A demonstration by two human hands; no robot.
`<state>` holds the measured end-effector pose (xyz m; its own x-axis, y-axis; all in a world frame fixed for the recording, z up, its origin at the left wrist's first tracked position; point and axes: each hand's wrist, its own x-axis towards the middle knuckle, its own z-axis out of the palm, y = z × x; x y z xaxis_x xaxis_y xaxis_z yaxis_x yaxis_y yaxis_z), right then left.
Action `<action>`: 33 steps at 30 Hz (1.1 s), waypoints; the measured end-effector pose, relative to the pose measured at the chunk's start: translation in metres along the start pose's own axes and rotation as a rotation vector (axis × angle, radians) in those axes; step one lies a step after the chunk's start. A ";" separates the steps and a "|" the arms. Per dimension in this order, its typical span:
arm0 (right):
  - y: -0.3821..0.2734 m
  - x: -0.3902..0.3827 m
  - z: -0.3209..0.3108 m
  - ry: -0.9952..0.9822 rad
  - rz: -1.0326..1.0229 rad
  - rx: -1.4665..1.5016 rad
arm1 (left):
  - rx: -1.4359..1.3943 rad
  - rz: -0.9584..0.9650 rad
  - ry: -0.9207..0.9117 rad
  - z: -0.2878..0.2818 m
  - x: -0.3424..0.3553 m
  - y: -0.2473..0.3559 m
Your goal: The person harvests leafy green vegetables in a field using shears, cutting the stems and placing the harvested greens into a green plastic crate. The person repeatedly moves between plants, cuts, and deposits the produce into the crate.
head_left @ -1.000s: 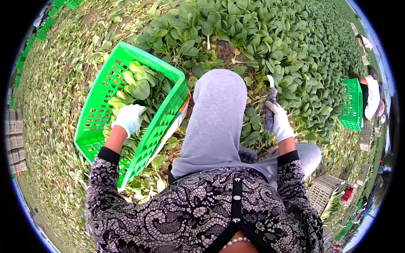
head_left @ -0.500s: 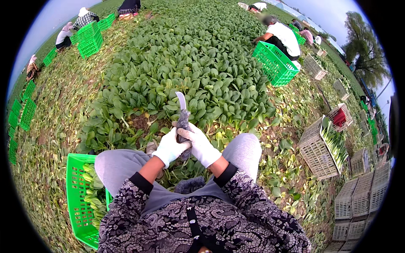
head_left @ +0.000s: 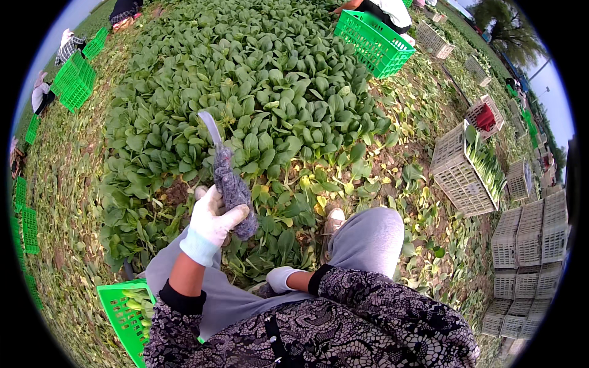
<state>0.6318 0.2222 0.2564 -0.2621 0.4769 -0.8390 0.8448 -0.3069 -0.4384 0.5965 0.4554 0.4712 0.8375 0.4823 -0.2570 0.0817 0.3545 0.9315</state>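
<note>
My left hand [head_left: 211,216], in a white glove, is wrapped round the handle of a curved harvesting knife [head_left: 230,187]. Its handle is bound in fuzzy grey cloth, and the bare blade points up and away over the leafy greens [head_left: 264,92]. My right hand [head_left: 280,279], gloved too, is low between my thighs, beside a dark grey fuzzy thing [head_left: 262,291] under me. Its fingers are hidden, so I cannot see whether it grips anything. By my left thigh stands a green crate [head_left: 116,313] with cut greens [head_left: 140,305] inside.
Cut leaves litter the soil around my shoes [head_left: 333,224]. At right stand a beige crate [head_left: 457,172] packed with greens and stacked grey crates [head_left: 527,245]. A co-worker [head_left: 392,12] crouches ahead behind a green crate [head_left: 374,46]; others work at far left beside green crates [head_left: 73,81].
My hands have parted. The left now holds the knife alone, farther left; the right has let go and dropped back to my lap. My right knee has swung outward, and the view has shifted.
</note>
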 end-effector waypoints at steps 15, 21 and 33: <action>0.042 0.037 -0.118 -0.156 -0.237 0.084 | 0.008 -0.335 0.154 -0.056 0.165 0.014; 0.045 -0.011 -0.193 0.096 0.005 0.080 | 0.043 -0.158 0.033 -0.055 0.204 0.020; 0.048 -0.047 -0.211 0.984 0.090 0.377 | 0.092 0.168 -0.170 -0.025 0.144 0.018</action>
<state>0.7831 0.3593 0.3433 0.4304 0.8456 -0.3159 0.5988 -0.5293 -0.6010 0.7052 0.5517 0.4444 0.9215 0.3842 -0.0564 -0.0244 0.2023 0.9790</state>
